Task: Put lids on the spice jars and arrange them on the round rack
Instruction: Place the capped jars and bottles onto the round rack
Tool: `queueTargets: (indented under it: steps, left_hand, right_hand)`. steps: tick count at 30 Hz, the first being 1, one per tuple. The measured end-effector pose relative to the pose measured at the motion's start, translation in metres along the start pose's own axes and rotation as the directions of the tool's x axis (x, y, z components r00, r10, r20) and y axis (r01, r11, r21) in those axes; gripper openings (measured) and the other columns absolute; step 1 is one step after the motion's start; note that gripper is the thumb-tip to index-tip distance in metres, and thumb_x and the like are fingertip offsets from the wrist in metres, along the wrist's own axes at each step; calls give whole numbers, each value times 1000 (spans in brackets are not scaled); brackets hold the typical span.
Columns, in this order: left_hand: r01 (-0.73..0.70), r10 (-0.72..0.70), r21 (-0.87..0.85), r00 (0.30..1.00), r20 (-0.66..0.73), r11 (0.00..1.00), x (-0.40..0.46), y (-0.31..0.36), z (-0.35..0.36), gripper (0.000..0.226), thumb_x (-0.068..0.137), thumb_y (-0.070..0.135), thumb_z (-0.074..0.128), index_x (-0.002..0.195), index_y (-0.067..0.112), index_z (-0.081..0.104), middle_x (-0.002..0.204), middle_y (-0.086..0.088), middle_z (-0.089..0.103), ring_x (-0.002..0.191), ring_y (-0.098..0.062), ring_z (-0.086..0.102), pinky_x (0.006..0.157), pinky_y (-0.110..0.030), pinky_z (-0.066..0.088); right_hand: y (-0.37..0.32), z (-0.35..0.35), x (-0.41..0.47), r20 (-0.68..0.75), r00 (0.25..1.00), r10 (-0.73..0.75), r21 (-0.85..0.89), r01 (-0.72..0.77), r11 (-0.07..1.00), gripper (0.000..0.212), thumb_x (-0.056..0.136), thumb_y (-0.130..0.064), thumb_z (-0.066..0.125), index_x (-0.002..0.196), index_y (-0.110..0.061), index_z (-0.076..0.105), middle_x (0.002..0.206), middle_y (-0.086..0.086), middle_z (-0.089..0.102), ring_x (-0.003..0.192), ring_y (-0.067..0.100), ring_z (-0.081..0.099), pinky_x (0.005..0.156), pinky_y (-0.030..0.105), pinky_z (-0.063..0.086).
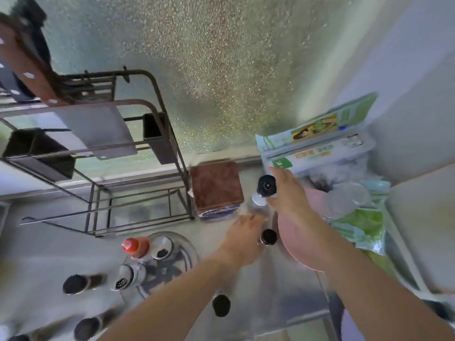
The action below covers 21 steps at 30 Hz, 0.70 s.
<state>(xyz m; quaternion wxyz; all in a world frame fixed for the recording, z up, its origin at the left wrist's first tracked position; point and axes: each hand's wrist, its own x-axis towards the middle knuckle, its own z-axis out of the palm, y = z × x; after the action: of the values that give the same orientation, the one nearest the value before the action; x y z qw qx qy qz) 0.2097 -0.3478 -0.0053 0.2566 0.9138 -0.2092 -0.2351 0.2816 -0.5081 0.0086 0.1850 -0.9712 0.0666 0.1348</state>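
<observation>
At counter's far edge: my right hand (286, 193) grips a black lid (267, 186) over the clear jar (256, 209) my left hand (242, 238) holds | round rack (182, 244): three bottles standing | left: several open jars off-rack, uncapped.

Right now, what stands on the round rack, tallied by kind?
Red-capped bottle: 1
Silver-topped shaker jars: 2
Total on the round rack: 3
</observation>
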Motion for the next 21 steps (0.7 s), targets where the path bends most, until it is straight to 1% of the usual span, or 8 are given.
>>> queueTargets:
  steps: [2, 4, 6, 8, 11, 14, 18, 21]
  left_hand:
    - [8, -8, 9, 999, 45, 1000, 12, 0, 15, 65, 81, 14, 67, 143, 18, 48, 133, -11, 56, 123, -32, 52, 105, -38, 42]
    - [14, -14, 5, 998, 65, 1000, 20, 1, 25, 66, 79, 12, 68, 142, 20, 49, 132, -9, 58, 121, -30, 54, 104, -39, 45]
    - [29, -30, 16, 997, 70, 999, 24, 2, 34, 61, 80, 12, 67, 138, 22, 51, 127, -6, 59, 116, -28, 56, 98, -40, 49]
    - [36, -38, 40, 998, 52, 999, 26, 3, 41, 49, 82, 9, 64, 129, 18, 55, 118, -8, 62, 108, -31, 60, 90, -42, 51]
    - [46, -46, 47, 999, -8, 998, 21, 5, 40, 34, 82, 8, 63, 115, 12, 58, 109, -10, 64, 99, -33, 62, 84, -42, 51]
    - [87, -88, -10, 992, -93, 996, 5, 8, 27, 29, 80, 15, 67, 107, 15, 58, 104, -7, 65, 93, -30, 63, 78, -39, 50]
    - [139, -159, -98, 957, -244, 986, -42, -4, 1, 24, 80, 24, 65, 103, 25, 59, 99, 5, 64, 88, -19, 60, 75, -28, 44]
    - [186, -213, -112, 913, -348, 976, -89, -25, -19, 26, 81, 27, 65, 107, 30, 60, 102, 10, 66, 91, -15, 61, 79, -29, 49]
  right_hand:
    - [4, 7, 12, 40, 998, -42, -43, 43, 998, 75, 78, -16, 80, 143, -21, 42, 140, 15, 46, 122, 37, 55, 98, 42, 48]
    - [7, 13, 20, 43, 997, -63, -63, 65, 996, 68, 77, -14, 80, 136, -18, 46, 136, 15, 43, 116, 38, 57, 93, 43, 52]
    - [9, 19, 25, 13, 997, -75, -94, 76, 993, 62, 76, -14, 81, 129, -16, 49, 133, 15, 42, 106, 39, 61, 89, 44, 56]
    - [9, 23, 27, -23, 995, -94, -127, 90, 988, 59, 75, -15, 81, 124, -14, 49, 128, 16, 42, 100, 40, 62, 86, 45, 57]
    - [9, 29, 26, -73, 989, -131, -180, 116, 977, 58, 76, -17, 82, 123, -10, 48, 127, 18, 46, 97, 41, 63, 83, 45, 56]
    - [9, 35, 23, -110, 982, -154, -185, 131, 974, 57, 77, -18, 82, 120, -10, 46, 118, 18, 53, 95, 41, 64, 80, 45, 55]
    - [0, 35, 15, -115, 983, -144, -140, 127, 982, 53, 75, -18, 83, 111, -12, 44, 103, 17, 59, 90, 39, 65, 78, 47, 57]
    - [-15, 27, -1, -154, 981, -121, -63, 113, 992, 49, 71, -12, 81, 109, -7, 50, 100, 20, 60, 89, 43, 63, 75, 45, 53]
